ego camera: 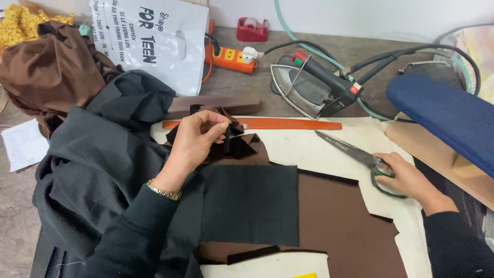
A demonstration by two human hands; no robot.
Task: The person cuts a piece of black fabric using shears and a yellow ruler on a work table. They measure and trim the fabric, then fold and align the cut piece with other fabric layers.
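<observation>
On the counter (309, 149), left hand (193, 144) grip pinched on a small dark fabric scrap (227, 138) mid-left, right hand (409, 177) closed round the scissors (355, 153) lying right; black panel (249, 203) already cut, brown cloth (339, 221) beneath looks only part-trimmed.

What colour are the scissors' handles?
Green, seen in the head view: the scissors lie under the right hand.
</observation>
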